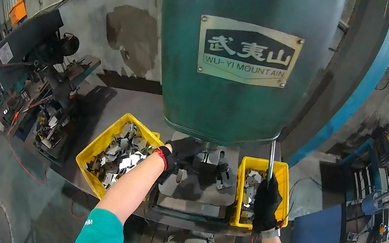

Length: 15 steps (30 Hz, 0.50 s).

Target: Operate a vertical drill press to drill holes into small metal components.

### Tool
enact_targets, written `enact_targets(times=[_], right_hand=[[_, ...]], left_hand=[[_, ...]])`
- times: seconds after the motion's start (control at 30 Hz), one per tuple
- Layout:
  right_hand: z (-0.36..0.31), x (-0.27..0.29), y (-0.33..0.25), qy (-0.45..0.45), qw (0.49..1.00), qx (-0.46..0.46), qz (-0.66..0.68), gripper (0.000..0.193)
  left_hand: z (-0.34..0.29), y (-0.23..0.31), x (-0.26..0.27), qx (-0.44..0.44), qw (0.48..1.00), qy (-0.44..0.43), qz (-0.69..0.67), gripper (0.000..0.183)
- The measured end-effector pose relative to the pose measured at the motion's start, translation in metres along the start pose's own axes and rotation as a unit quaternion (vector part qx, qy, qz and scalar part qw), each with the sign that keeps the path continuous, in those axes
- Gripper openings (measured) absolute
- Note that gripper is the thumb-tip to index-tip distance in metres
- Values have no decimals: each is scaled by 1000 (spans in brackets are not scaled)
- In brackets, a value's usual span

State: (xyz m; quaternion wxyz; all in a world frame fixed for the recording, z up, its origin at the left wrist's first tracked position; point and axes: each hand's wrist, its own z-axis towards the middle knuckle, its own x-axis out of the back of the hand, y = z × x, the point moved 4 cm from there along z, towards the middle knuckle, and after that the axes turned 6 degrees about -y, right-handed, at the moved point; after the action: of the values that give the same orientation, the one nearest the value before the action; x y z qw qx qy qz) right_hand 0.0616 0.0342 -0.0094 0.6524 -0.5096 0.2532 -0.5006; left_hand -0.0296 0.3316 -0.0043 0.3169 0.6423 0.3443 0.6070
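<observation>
Black-gloved, my left hand (181,154) reaches to the work spot under the spindle (210,148) of a green drill press (228,104). Its fingers blend into the dark fixture, so their pose and anything between them are hidden. A dark clamp piece (224,177) sits on the machine's grey table (193,190) to the right of that hand. My right hand (267,203), also in a black glove, is wrapped round the press's metal feed lever (271,158), which hangs down at the machine's right side.
Yellow bins stand on both sides: the left bin (91,151) holds many bent metal pieces (121,156), the right bin (289,190) similar ones. Another machine (51,75) is at left. A blue panel (317,237) and cluttered bench (375,216) are at right. A wall (96,0) rises behind.
</observation>
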Motion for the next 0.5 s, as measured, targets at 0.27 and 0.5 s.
enact_targets(times=[0.27,0.5], right_hand=[[-9,12,9,-31,875,-175,451,25],[-7,18,-10,-27,999,1,-46,29]], left_hand=[[20,-37,-5,-101,977,-53,182,19],[21,-42,-3,-66,969,-44,234,22]])
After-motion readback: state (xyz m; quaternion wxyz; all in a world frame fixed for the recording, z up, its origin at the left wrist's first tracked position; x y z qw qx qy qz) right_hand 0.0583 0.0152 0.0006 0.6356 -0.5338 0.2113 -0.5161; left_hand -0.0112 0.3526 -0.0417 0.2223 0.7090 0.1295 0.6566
